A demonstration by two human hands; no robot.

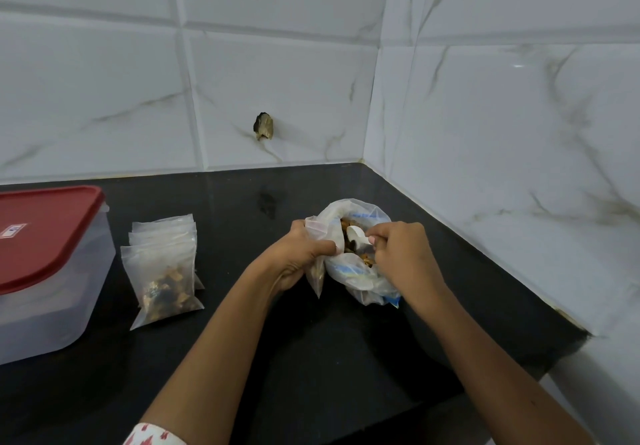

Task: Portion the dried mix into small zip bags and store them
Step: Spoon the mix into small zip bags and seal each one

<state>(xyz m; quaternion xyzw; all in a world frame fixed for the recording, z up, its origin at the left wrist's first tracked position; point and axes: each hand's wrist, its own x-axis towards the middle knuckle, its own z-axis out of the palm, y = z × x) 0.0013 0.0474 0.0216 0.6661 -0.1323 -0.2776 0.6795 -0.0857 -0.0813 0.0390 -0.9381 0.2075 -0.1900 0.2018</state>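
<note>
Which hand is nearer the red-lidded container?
Left. The left hand, gripping a small zip bag, is right of the red-lidded container; the right hand, holding a white spoon in the large bag, is farther right.

- Left hand (304, 252) grips a small zip bag (317, 280) upright against the rim of the large bag (360, 276).
- Right hand (403, 252) pinches a white spoon (356, 235), its bowl inside the large bag's open mouth among the dried mix (346, 224).
- One filled zip bag (166, 283) lies on a stack of empty zip bags (164, 230), well left of the hands.
- Clear container (55, 309) with its red lid (41, 236) on stands at the far left.
- All of this rests on a black counter (311, 358).
- The white tiled wall (277, 63) shows a chipped hole (264, 126).
</note>
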